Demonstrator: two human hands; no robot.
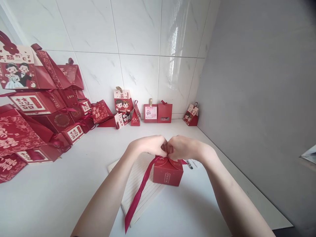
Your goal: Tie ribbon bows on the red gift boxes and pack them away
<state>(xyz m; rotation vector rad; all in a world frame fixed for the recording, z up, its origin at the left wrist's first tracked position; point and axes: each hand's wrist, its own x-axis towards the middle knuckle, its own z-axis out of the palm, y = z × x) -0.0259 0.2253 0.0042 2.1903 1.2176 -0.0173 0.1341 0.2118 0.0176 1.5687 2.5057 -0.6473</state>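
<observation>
A red gift box [166, 176] with gold lettering stands on the table, partly over a lined notebook [138, 174]. My left hand [154, 144] and my right hand [181, 146] meet just above its lid, fingers closed and bent inward. Both pinch a dark red ribbon [142, 187] at the top of the box; the exact grip is hidden behind the fingers. One long tail of the ribbon hangs down to the left across the notebook. A shorter end shows to the right, behind the box.
Stacked red gift boxes [46, 102] fill the table's left side. Along the tiled wall stand small boxes [122, 100], flat pink and red bags [157, 113] and another box [191, 115]. A pen [189, 164] lies right of the gift box. A grey wall [247, 82] bounds the right.
</observation>
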